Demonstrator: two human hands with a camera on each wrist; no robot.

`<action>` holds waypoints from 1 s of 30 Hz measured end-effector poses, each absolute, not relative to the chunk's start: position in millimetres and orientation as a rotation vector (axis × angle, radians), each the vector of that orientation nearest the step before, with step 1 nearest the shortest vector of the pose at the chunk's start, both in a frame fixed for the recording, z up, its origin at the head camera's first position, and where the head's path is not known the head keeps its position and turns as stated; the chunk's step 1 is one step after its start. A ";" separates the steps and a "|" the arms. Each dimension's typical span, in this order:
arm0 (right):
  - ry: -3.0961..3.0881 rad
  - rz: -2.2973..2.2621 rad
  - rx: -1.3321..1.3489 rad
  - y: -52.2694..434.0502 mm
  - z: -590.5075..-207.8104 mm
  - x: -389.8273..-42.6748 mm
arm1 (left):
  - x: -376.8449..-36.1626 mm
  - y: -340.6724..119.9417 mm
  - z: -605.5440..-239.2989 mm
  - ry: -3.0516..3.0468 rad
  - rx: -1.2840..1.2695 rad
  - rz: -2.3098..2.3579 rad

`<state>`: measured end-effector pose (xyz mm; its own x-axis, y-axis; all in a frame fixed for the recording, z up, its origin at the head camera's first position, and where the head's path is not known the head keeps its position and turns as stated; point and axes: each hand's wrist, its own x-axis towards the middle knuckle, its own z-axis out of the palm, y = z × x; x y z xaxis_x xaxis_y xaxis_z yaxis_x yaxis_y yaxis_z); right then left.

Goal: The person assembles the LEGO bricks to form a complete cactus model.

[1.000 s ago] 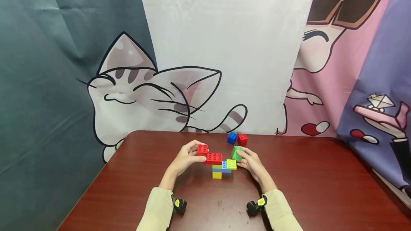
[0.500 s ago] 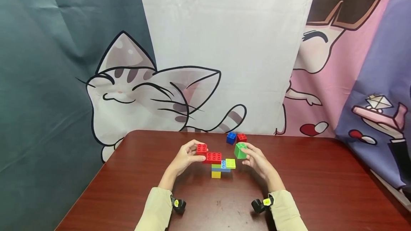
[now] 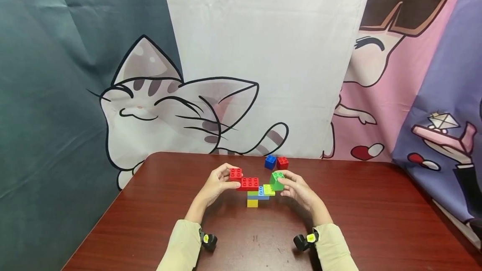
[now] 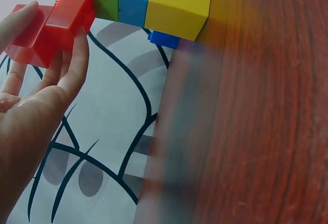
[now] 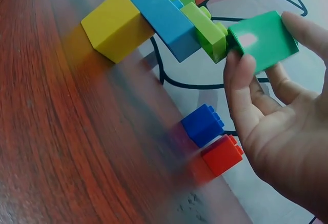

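A stepped build of toy building bricks stands on the table. Its base is a yellow brick [image 4: 179, 6], with a light blue brick [image 5: 161, 16] above it. Lime bricks sit on the blue one, including a short lime brick [image 3: 269, 190] at the right end. A long red brick [image 3: 250, 184] tops the left side, carrying a smaller red brick [image 3: 235, 174]. My left hand [image 3: 217, 185] grips the red bricks between thumb and fingers. My right hand [image 3: 300, 188] pinches a green brick [image 5: 265, 40], whose lower edge is right at the studs of the short lime brick.
A blue brick [image 3: 270, 162] and a loose red brick [image 3: 282, 163] lie side by side near the back edge of the brown table [image 3: 150, 204]. Behind the table hangs a printed cloth [image 3: 301, 53] with cartoon figures.
The right hand first shifted right and turned the green brick studs up. It has since moved back left, over the short lime brick. The left hand keeps its grip.
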<state>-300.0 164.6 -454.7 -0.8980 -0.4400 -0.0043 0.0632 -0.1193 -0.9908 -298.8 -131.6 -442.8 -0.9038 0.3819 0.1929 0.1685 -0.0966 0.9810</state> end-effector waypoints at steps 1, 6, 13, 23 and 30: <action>1.816 -2.072 -0.436 165.4 -455.7 -300.2 | -298.6 -131.8 -443.0 2.004 0.615 2.135; 1.849 -1.991 -0.481 168.2 -458.7 -300.0 | -298.9 -134.7 -442.2 2.029 0.614 2.109; 1.862 -1.960 -0.462 169.1 -454.6 -297.8 | -299.9 -134.9 -441.9 2.025 0.608 2.097; 1.892 -1.931 -0.400 167.4 -454.3 -300.2 | -300.9 -133.0 -443.3 1.985 0.606 2.122; 1.935 -1.902 -0.383 162.4 -452.7 -299.4 | -303.0 -132.4 -444.9 1.986 0.598 2.118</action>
